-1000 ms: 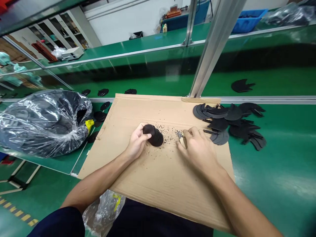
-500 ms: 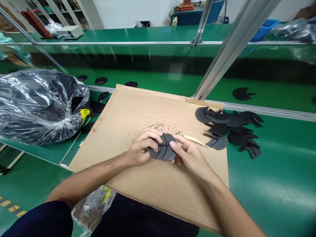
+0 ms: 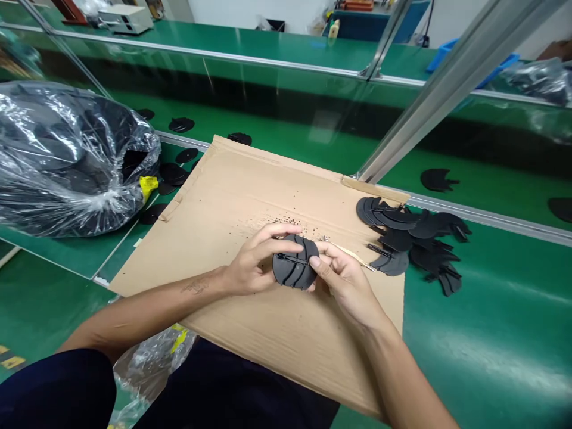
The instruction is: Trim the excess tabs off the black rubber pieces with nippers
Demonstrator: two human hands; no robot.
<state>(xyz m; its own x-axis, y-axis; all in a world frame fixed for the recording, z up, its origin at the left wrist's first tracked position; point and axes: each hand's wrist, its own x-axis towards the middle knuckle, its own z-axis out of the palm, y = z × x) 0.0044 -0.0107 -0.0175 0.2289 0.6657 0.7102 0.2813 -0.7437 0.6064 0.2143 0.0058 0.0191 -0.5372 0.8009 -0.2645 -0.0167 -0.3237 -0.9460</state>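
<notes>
A round black plastic disc (image 3: 295,271) with curved ridges and a narrow bar across its middle is held between both hands over the cardboard sheet (image 3: 268,333). My left hand (image 3: 259,259) grips its left side, with the fingers reaching over the top edge. On the right edge, the thumb of my right hand (image 3: 337,268) presses the face while the fingers sit behind. Small black scraps (image 3: 290,219) lie scattered on the cardboard just beyond the hands. A thin tool with pale handles (image 3: 351,253) rests near my right hand, partly hidden by it.
A pile of black plastic pieces (image 3: 404,235) spreads over the cardboard's right edge. To the left stands a clear plastic bag (image 3: 75,167) of black parts, with loose discs (image 3: 174,173) beside it. A metal post (image 3: 429,113) rises behind the cardboard.
The view has shifted slightly. The disc has turned to face me more, so its crossbar shows more fully. My left fingers have straightened and lifted over its upper edge.
</notes>
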